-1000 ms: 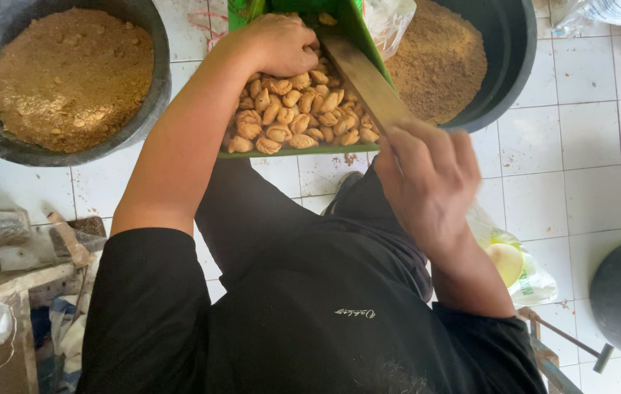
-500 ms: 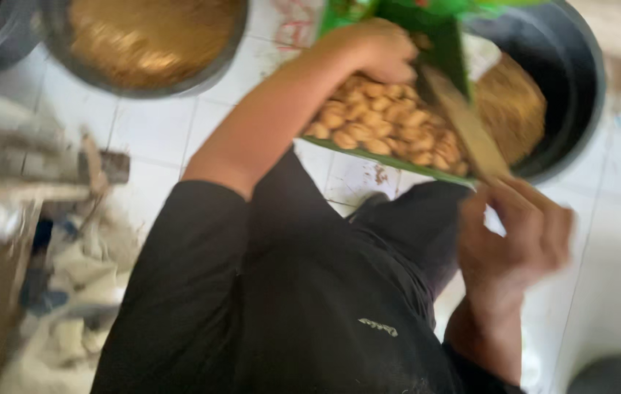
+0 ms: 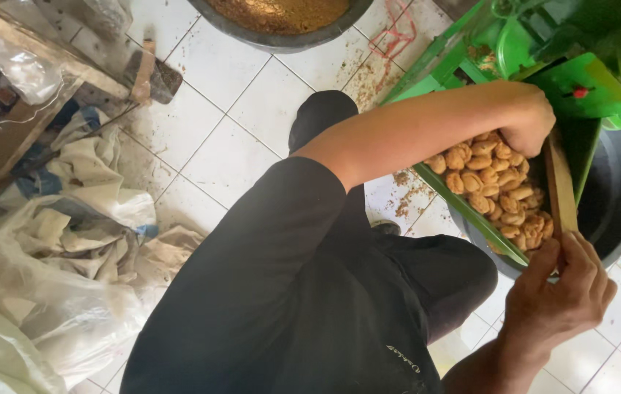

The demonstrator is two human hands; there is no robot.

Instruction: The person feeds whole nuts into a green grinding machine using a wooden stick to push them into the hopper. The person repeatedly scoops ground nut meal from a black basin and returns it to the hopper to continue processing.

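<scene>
Work in hand: feeding pale brown peanuts in their shells (image 3: 504, 193) down a green metal chute tray (image 3: 464, 208) of a green machine (image 3: 580, 66).
Left hand (image 3: 529, 124): curled into a loose fist, knuckles down on the top of the peanut heap – pressing or raking it, I cannot tell which.
Right hand (image 3: 562, 292): fingers closed round the lower end of a flat wooden slat (image 3: 557, 190) that lies along the tray's right edge.
Progress: tray is well filled, so by my reading much is left; a black round tub (image 3: 617, 204) under the tray's end shows dark, contents unclear.
Done so far: a second dark tub (image 3: 281, 22) at top holds brown ground meal – likely output.
Counts: hands two; tubs two; slat one; tray one; peanuts several dozen, too heaped to count.
Surroundings: white tiled floor (image 3: 208, 138), crumpled white sacks (image 3: 69, 255) at left.
</scene>
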